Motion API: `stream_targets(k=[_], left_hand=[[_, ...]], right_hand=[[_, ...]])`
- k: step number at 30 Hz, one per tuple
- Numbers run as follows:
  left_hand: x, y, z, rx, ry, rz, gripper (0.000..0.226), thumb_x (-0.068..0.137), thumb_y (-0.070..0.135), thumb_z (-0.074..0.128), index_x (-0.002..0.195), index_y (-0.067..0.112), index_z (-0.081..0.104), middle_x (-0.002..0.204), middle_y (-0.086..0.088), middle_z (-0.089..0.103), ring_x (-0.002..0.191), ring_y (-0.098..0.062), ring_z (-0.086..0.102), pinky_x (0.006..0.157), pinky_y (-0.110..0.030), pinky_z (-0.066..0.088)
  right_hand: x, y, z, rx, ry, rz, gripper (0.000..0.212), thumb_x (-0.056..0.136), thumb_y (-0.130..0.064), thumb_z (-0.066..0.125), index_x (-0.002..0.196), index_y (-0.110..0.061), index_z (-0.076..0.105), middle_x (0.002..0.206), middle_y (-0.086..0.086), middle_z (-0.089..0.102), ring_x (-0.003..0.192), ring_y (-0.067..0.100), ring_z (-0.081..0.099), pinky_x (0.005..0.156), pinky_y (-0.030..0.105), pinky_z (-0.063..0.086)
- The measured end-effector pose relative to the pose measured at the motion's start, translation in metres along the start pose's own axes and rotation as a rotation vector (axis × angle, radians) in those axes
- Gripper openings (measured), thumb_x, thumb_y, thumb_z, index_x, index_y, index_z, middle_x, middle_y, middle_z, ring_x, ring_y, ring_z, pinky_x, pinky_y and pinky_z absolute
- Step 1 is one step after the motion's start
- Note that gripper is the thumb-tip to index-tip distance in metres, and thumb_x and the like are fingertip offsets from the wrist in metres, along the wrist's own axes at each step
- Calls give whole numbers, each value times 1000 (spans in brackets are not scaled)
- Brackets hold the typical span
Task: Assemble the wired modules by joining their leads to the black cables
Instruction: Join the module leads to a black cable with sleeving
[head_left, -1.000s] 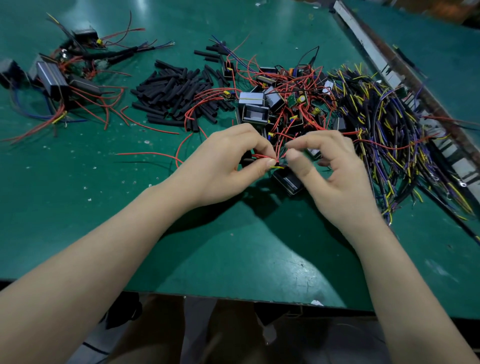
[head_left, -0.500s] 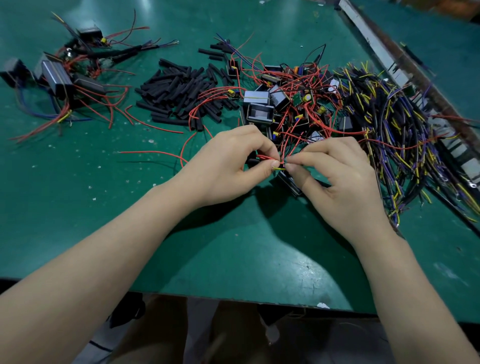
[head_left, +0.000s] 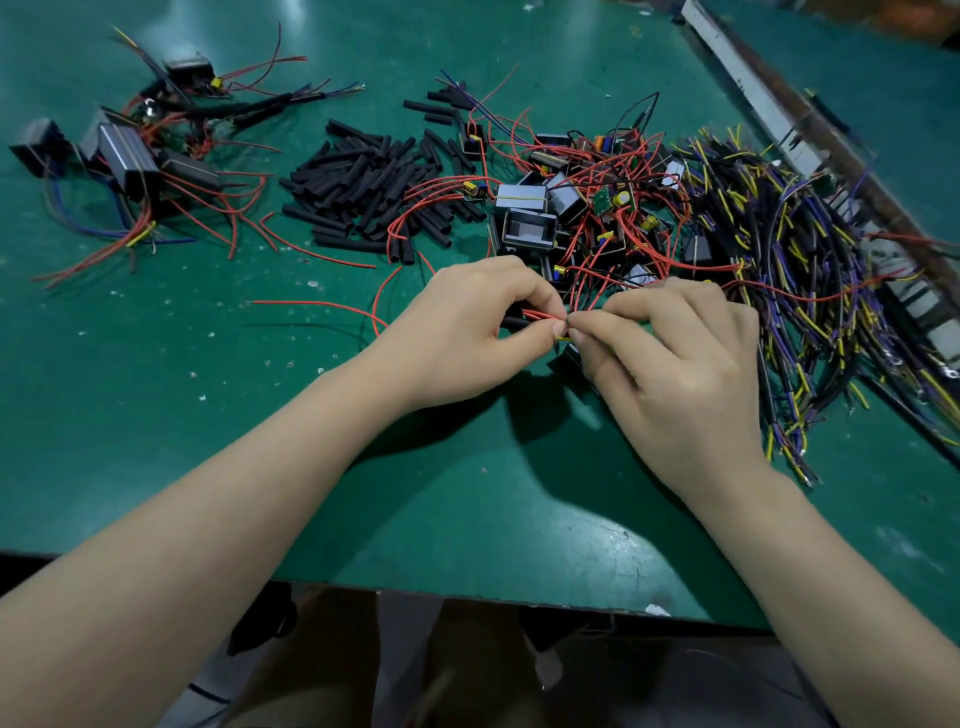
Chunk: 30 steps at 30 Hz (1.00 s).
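We find both hands meeting over the green bench (head_left: 156, 405), just in front of the heap of wired modules (head_left: 566, 208). The left hand (head_left: 467, 338) pinches a red lead (head_left: 540, 315) between thumb and forefinger, with a black sleeve or cable end (head_left: 511, 325) tucked under the same fingers. The right hand (head_left: 675, 364) pinches what looks like a yellow wire tip (head_left: 563, 339) close against it; the joint itself is too small to make out.

The governing relation: both wire ends lie roughly left to right, pointing at each other, with the two fingertip pinches almost touching. Neither hand is nearer; the work sits between them.

The black cables (head_left: 810, 291) with yellow and purple cores lie in a bundle to the right, nearer the right hand. Loose black tubing pieces (head_left: 363, 182) lie beyond the left hand.

We judge the joining of this one lead to be under way, not finished.
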<state>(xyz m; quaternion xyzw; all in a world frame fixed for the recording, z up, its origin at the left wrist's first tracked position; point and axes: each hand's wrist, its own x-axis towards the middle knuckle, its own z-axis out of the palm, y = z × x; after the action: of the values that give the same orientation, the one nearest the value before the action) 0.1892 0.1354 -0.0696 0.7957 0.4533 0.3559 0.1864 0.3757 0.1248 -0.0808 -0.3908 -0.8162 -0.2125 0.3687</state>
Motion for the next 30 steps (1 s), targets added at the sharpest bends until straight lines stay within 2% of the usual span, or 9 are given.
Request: stream_targets(k=[10,12,15,17,20,23,25,27,30], left_hand=[[-1,0,0,-13,-13,48,8,88,13,65,93,8,69,88,2,58,84,-14,56,82,-27,44],[-2,-1,0,4,0,92,9,87,15,65,93,8,69,89,4,58,85,-13,57,82,-33,47],[-4,-1,1,71,14,175,10,87,19,65,91,11,69,92,3,61,86,-12,55,77,-44,47],[-5,-1,1,145,27,239,9,86,20,65,91,13,69,93,1,64,86,-17,57,72,-40,43],[-6,0,0,219,37,300,8,87,20,65,92,15,69,93,1,64,84,-20,56,68,-37,38],[-7,1,0,259,45,349,9,88,20,65,92,14,69,93,-1,65,83,-23,57,67,-37,37],[-9,3,0,295,43,365,12,89,23,62,93,15,70,93,-1,65,84,-25,58,68,-35,33],[-9,3,-1,308,35,342,16,90,27,59,94,16,70,94,0,64,85,-25,58,69,-34,32],[-10,1,0,260,16,242,15,89,29,59,94,18,68,96,2,63,87,-23,56,71,-34,31]], right_hand=[[1,-9,-2,-134,-42,23,19,98,-24,58,88,-15,71,90,0,67,96,24,57,75,37,33],[2,-12,-4,-114,-93,74,16,96,-22,58,87,-14,69,91,1,66,97,27,58,75,37,33],[5,-14,-11,19,-286,247,9,92,-19,59,88,-16,66,92,-1,59,103,24,46,72,31,21],[12,-12,-14,137,-477,404,7,94,-22,59,91,-20,65,94,-8,46,107,20,37,71,27,13],[31,-1,-20,302,-785,498,11,94,-33,55,83,-37,57,88,-13,33,103,12,25,84,30,22],[51,9,-24,397,-1048,481,15,93,-32,56,79,-37,56,88,-1,47,98,21,37,83,31,30],[61,14,-27,551,-1150,530,15,93,-26,59,78,-26,61,83,5,54,85,20,45,76,33,36],[67,17,-28,619,-1198,563,16,93,-25,60,77,-22,63,76,-1,52,76,13,44,71,29,36],[63,16,-27,600,-1131,553,17,93,-31,60,82,-20,67,75,2,56,71,10,45,63,23,36]])
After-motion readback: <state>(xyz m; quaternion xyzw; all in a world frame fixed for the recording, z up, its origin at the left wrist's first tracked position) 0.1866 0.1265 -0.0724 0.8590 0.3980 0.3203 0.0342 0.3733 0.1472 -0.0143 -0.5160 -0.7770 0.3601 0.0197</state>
